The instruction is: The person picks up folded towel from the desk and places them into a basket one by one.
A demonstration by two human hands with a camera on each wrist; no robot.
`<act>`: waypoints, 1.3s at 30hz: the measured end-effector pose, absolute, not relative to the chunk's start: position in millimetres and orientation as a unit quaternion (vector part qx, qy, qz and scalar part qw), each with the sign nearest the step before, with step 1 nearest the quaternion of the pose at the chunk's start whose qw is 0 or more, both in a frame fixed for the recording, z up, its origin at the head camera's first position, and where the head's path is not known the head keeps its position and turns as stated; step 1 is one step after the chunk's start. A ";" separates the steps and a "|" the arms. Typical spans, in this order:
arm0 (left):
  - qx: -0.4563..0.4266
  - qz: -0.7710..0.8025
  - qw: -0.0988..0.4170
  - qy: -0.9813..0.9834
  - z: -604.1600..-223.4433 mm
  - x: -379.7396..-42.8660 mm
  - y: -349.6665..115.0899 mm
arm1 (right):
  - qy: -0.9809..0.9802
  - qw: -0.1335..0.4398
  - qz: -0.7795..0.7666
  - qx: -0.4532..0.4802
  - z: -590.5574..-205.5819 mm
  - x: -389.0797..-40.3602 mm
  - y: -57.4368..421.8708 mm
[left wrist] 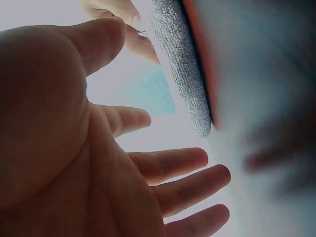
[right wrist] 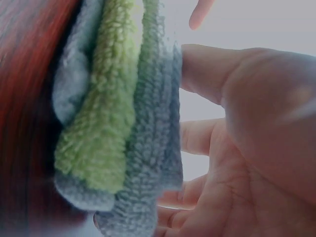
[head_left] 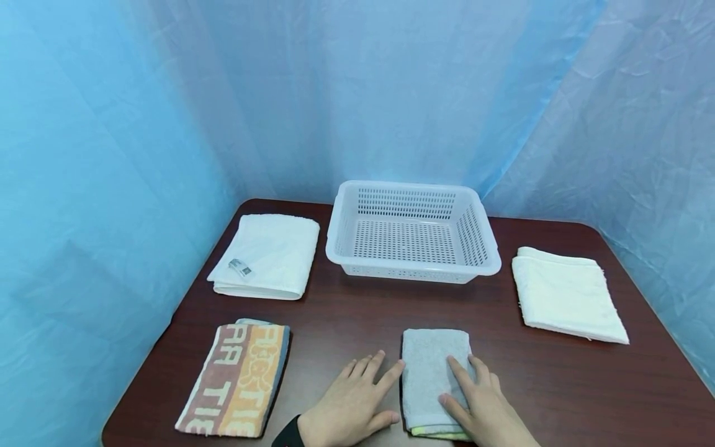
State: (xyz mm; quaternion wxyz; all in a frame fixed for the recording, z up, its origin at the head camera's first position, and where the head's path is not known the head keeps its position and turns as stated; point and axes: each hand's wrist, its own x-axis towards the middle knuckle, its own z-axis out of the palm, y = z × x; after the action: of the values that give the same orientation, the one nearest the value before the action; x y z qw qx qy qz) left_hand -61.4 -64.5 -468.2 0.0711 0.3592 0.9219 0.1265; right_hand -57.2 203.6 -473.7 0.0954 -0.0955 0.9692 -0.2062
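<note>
A folded grey towel [head_left: 430, 372] with a yellow-green layer at its near edge lies at the front middle of the table. My right hand [head_left: 488, 403] rests on its right side, fingers spread and fairly straight. In the right wrist view the towel's stacked folds [right wrist: 98, 113] stand beside the palm. My left hand [head_left: 352, 400] is just left of the towel, fingers extended, close to its left edge. The left wrist view has the left hand [left wrist: 113, 148] unfolded and holding nothing, with the towel's rounded edge [left wrist: 180, 69] beyond the fingers.
A white perforated plastic basket [head_left: 413, 267] stands at the table's back. White folded towels lie left [head_left: 274, 254] and right [head_left: 566, 295] of it. A patterned brown-and-orange towel [head_left: 234, 379] is at the front left. Blue curtains [head_left: 391, 93] surround the dark wooden table [head_left: 341, 323].
</note>
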 end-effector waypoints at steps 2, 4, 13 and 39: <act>0.362 0.122 0.064 0.922 -468.7 -61.4 -64.7 | 0.968 0.092 -0.212 -0.098 -474.0 -56.6 203.0; 0.363 0.119 0.059 0.922 -469.3 -61.5 -65.2 | 0.967 0.093 -0.216 -0.099 -473.7 -56.6 201.8; 0.366 0.109 0.053 0.923 -468.8 -61.1 -66.8 | 0.966 0.092 -0.218 -0.105 -472.3 -55.7 197.1; 0.375 0.089 0.040 0.922 -468.2 -60.5 -66.3 | 0.963 0.091 -0.235 -0.098 -473.8 -55.3 192.4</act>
State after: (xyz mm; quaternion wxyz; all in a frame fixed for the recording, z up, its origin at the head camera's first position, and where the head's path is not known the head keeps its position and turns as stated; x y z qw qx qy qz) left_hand -60.5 -66.3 -468.2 0.0404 0.3751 0.9218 0.0894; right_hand -55.3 192.4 -473.8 0.0911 -0.0978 0.9626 -0.2355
